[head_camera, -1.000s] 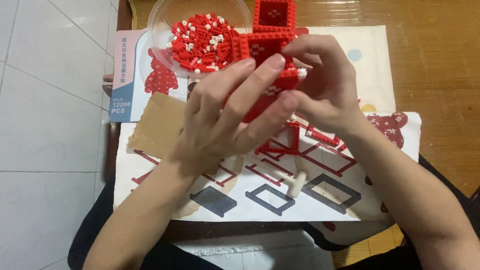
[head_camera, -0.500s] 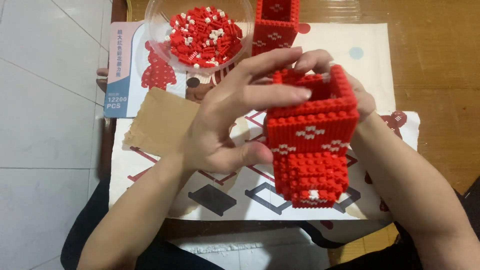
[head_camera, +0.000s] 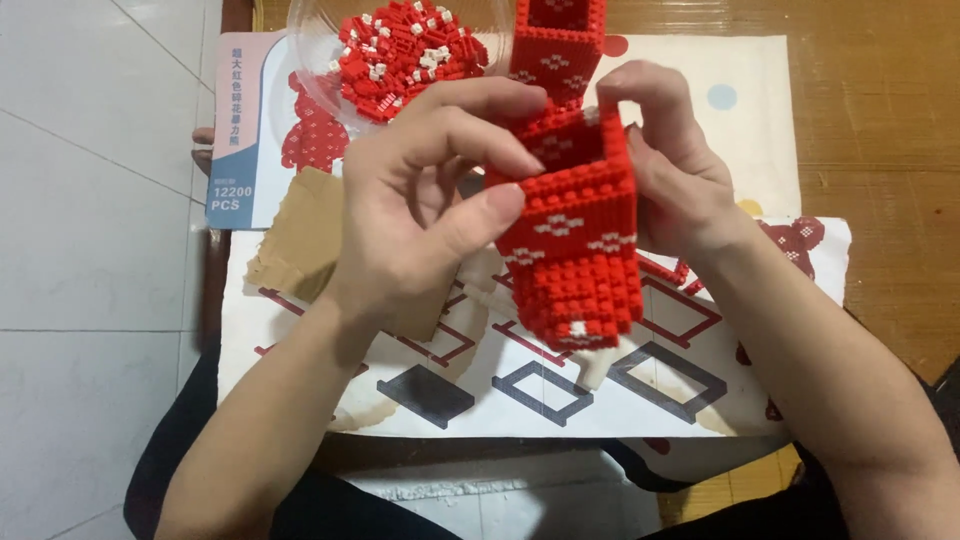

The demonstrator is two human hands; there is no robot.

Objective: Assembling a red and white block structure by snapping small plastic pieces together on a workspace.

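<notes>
At the far left, a white tiled floor [head_camera: 90, 250] is seen beside the wooden tabletop [head_camera: 880, 130]. On the tabletop a printed instruction sheet [head_camera: 560, 395] with outlined red and grey shapes is spread, and at its left edge a torn piece of brown cardboard [head_camera: 300, 235] is laid. Farther off, a clear plastic bowl [head_camera: 310, 50] filled with loose red and white bricks [head_camera: 405, 50] is set on a booklet [head_camera: 245, 150] picturing a red bear. The left hand [head_camera: 420, 215] is closed on the left side of a hollow red brick-built block [head_camera: 575, 235], the thumb pressed on its near face and the fingers curled over its upper rim. The block, patterned with small white marks, is held above the middle of the sheet, tilted so that its open top faces away. Just beyond it, a second red hollow brick piece [head_camera: 560, 40] is stood at the far edge of view. The right hand [head_camera: 675, 170] is clamped on the block's right side, fingers hooked over the far rim.
</notes>
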